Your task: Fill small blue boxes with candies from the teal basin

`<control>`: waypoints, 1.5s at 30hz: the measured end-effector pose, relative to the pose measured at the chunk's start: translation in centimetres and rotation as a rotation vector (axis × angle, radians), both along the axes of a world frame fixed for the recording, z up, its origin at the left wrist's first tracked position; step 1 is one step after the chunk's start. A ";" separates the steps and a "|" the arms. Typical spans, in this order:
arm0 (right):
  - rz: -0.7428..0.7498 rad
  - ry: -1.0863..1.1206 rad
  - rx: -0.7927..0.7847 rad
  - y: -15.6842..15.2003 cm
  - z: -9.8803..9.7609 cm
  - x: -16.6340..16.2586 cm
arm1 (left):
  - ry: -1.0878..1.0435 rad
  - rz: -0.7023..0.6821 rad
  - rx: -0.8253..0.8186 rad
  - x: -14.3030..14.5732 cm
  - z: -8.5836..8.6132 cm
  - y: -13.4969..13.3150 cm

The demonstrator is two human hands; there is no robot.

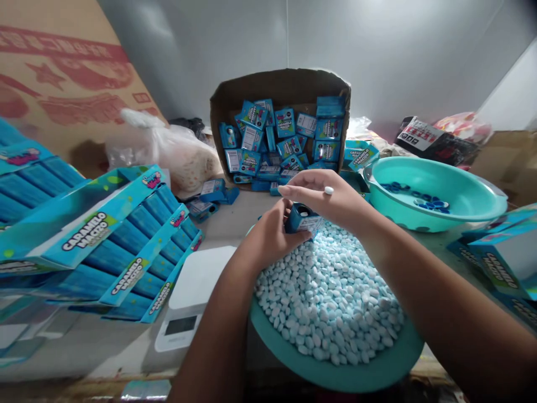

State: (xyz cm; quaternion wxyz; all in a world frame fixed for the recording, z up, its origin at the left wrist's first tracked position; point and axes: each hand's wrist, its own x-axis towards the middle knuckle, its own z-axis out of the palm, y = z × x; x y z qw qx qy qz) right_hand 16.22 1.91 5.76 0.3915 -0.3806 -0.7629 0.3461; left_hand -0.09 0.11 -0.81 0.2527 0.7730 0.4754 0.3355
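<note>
My left hand (277, 232) is closed around a small blue candy box (302, 219), whose round hole faces up with a pale candy showing in it. Above that box my right hand (321, 193) is cupped, thumb and fingers drawn together; what they hold, if anything, is hidden. One white candy (329, 191) clings to the back of this hand. Below both hands, a teal basin (335, 376) is heaped with pale blue and white candies (331, 302).
A cardboard carton (279, 88) full of small blue boxes stands behind. Stacked display trays (90, 232) and a white scale (201, 280) are at left. To the right are a teal bowl (461, 182) with blue caps and more display boxes (503, 263).
</note>
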 end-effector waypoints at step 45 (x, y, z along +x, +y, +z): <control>-0.306 -0.476 0.271 1.3 -0.6 1.6 | 0.036 0.099 -0.018 -0.3 0.8 -0.2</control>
